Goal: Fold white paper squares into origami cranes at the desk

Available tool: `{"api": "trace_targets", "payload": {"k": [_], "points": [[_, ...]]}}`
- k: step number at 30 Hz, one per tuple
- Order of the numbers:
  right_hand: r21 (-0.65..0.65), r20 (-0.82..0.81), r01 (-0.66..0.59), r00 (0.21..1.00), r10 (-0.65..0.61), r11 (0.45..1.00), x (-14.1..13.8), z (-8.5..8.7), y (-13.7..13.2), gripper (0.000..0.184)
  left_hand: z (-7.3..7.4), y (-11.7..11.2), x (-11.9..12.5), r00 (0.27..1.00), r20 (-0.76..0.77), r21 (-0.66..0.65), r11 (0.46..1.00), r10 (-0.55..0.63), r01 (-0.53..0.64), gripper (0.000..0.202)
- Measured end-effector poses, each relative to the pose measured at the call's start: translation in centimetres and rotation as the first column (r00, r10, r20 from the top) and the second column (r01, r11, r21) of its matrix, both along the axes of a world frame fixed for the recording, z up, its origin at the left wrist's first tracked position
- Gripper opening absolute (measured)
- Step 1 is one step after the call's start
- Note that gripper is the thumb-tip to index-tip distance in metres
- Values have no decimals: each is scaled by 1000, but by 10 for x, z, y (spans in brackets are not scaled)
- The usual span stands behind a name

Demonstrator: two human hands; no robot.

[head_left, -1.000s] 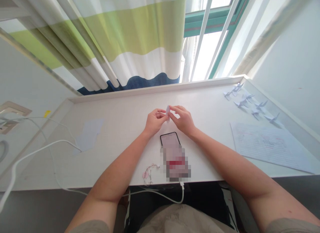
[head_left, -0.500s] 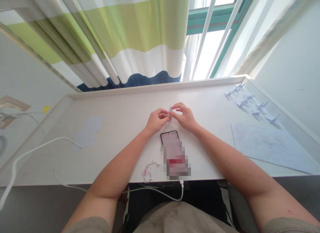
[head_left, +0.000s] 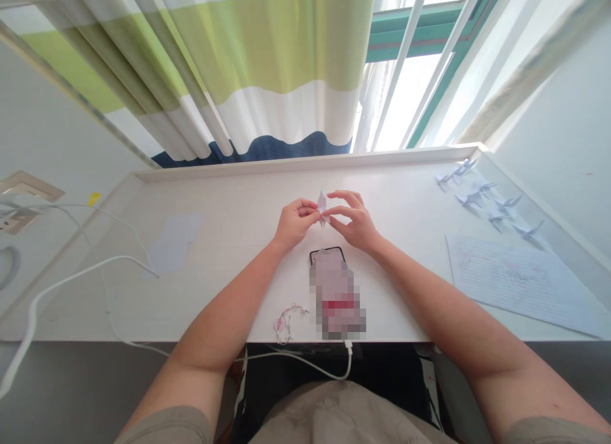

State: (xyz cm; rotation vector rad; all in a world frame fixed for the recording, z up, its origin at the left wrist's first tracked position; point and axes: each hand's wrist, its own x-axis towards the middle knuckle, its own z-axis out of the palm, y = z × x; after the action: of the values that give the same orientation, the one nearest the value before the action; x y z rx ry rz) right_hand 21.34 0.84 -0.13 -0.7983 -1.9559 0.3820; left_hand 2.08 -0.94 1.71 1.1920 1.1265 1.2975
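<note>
Between my hands, above the middle of the white desk, is a small folded white paper (head_left: 322, 201) with pointed ends up and down. My left hand (head_left: 296, 222) pinches its left side between thumb and fingers. On the right side, my right hand (head_left: 354, 220) touches the paper with thumb and index fingertip, its other fingers lifted and spread. Just below the hands lies a phone (head_left: 326, 256), its screen blurred out. Several finished paper cranes (head_left: 472, 197) stand at the far right of the desk.
A written sheet (head_left: 515, 278) lies at the right, and blank paper pieces (head_left: 174, 240) at the left. A beaded strap (head_left: 285, 323) rests beside the phone. White cables (head_left: 76, 282) cross the left side. The desk's raised back edge (head_left: 305, 162) runs below the curtain (head_left: 267, 43).
The folded paper has turned so more of its broad face shows. My right hand's fingers have spread and lifted away from its top. The view has shifted slightly.
</note>
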Motion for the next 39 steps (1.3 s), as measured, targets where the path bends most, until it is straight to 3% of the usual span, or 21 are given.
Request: {"api": "trace_targets", "payload": {"k": [8, 20, 29, 36, 39], "points": [[44, -9, -6, 1000, 6, 999, 1, 3, 1, 30, -2, -2, 5, 999, 37, 65, 997, 37, -39, 39], [122, 151, 8, 988, -27, 993, 9, 10, 4, 28, 1, -2, 4, 995, 89, 14, 999, 34, -35, 37], [103, 42, -88, 996, 84, 991, 10, 10, 4, 32, 1, -2, 3, 994, 110, 35, 999, -1, -3, 41], [-137, -186, -97, 980, 71, 986, 1, 13, -5, 15, 7, -5, 4, 994, 103, -15, 999, -43, 45, 48], [-238, -247, -98, 968, 37, 966, -1, 11, -4, 16, 7, -6, 4, 993, 98, -50, 996, -66, 72, 56]]}}
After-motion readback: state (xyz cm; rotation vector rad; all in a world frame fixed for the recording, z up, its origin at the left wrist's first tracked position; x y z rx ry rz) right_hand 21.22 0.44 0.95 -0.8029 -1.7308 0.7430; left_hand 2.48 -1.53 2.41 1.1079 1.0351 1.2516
